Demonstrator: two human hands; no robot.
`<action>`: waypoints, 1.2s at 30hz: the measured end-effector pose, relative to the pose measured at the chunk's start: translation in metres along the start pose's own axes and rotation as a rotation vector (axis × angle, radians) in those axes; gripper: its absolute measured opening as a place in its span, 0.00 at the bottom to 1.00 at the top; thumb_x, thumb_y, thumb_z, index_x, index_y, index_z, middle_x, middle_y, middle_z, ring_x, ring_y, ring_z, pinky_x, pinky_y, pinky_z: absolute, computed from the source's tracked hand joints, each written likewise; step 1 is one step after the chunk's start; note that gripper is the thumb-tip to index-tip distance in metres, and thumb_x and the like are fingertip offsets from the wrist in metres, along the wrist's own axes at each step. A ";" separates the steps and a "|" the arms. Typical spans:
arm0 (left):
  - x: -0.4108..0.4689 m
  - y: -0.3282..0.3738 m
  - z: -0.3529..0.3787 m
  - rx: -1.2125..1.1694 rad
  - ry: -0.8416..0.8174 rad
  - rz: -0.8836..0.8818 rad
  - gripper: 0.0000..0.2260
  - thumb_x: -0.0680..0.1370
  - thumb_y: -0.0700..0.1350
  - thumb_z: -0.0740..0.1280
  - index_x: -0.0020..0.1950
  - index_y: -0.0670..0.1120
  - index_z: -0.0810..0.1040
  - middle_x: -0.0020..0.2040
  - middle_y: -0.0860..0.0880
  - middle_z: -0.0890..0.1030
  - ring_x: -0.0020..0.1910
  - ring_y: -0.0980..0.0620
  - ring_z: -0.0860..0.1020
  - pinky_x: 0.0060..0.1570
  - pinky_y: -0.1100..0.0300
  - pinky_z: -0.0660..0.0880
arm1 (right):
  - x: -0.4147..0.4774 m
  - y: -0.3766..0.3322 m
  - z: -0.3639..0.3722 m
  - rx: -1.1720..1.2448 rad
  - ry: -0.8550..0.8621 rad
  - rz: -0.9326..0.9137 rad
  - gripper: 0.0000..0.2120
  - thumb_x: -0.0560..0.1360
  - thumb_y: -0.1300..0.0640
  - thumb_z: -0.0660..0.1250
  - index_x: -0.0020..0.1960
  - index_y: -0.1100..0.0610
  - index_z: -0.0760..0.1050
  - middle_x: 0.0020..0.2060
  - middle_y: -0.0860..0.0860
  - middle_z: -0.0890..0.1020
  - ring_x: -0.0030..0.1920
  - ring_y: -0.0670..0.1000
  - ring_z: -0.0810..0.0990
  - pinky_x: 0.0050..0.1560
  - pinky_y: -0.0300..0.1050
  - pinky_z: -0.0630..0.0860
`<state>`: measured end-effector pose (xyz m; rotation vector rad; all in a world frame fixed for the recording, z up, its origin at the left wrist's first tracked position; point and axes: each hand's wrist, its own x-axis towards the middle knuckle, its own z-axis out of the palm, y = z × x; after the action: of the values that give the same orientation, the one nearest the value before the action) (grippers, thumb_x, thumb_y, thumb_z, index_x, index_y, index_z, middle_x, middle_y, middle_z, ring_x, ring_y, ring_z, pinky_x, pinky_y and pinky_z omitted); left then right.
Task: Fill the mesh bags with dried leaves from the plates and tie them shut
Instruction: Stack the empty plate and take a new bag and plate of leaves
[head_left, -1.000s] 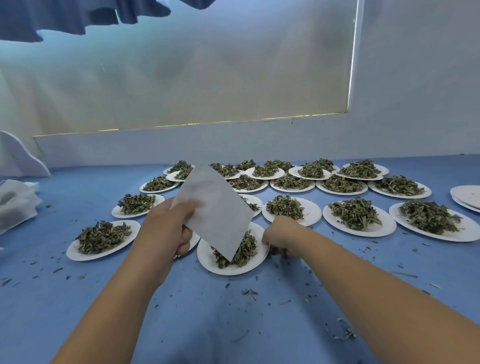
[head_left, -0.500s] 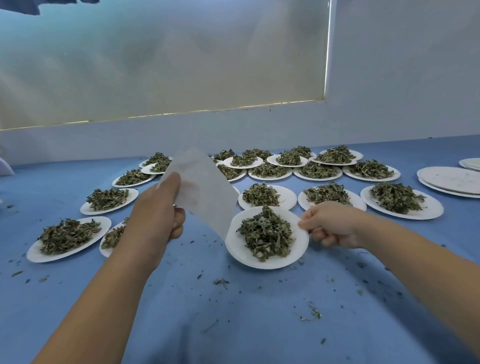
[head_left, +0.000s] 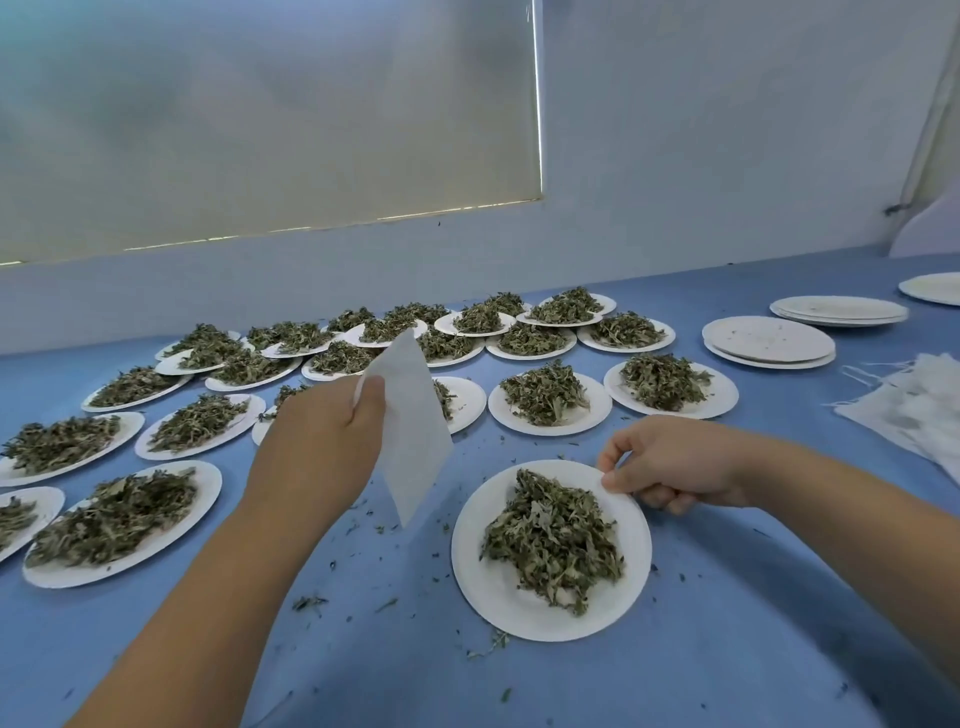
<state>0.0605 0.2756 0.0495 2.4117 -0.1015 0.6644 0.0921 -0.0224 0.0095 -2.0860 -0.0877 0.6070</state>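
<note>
My left hand (head_left: 322, 441) grips a flat white mesh bag (head_left: 413, 431) and holds it upright above the blue table, left of the nearest plate. That white paper plate (head_left: 488, 587) lies close in front of me with a heap of dried green leaves (head_left: 553, 540) on it. My right hand (head_left: 670, 462) pinches the plate's far right rim between thumb and fingers. The bag looks empty and untied.
Many more paper plates of dried leaves (head_left: 545, 397) cover the blue table (head_left: 727, 649) from the left to the middle back. Stacks of empty plates (head_left: 769, 340) and a pile of white mesh bags (head_left: 919, 410) lie at the right. Loose leaf crumbs dot the cloth.
My right hand has dragged the leaf plate nearer to me and rightward out of the group. My left hand kept the bag raised. The view has swung to the right.
</note>
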 end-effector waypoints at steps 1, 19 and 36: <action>0.001 0.000 0.002 0.063 -0.017 0.027 0.21 0.83 0.51 0.53 0.33 0.44 0.63 0.29 0.45 0.68 0.28 0.47 0.66 0.31 0.54 0.60 | -0.001 0.002 0.000 -0.010 0.003 0.002 0.04 0.77 0.60 0.67 0.50 0.59 0.75 0.27 0.50 0.70 0.26 0.46 0.64 0.24 0.37 0.61; 0.013 0.002 0.035 0.665 -0.035 0.325 0.11 0.82 0.51 0.55 0.46 0.49 0.73 0.40 0.53 0.65 0.32 0.48 0.69 0.28 0.59 0.58 | 0.026 -0.045 0.024 -0.103 0.339 -0.451 0.17 0.74 0.49 0.71 0.62 0.42 0.72 0.53 0.41 0.77 0.30 0.37 0.77 0.29 0.29 0.71; 0.017 -0.013 0.067 0.315 -0.188 0.425 0.13 0.79 0.54 0.61 0.42 0.49 0.79 0.39 0.53 0.76 0.37 0.51 0.74 0.35 0.55 0.71 | 0.047 -0.025 0.050 0.036 0.422 -0.626 0.05 0.76 0.56 0.69 0.44 0.46 0.80 0.32 0.34 0.78 0.27 0.44 0.76 0.31 0.40 0.75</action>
<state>0.1070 0.2476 0.0054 2.7834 -0.6458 0.6762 0.1149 0.0441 -0.0104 -1.9607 -0.4597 -0.2068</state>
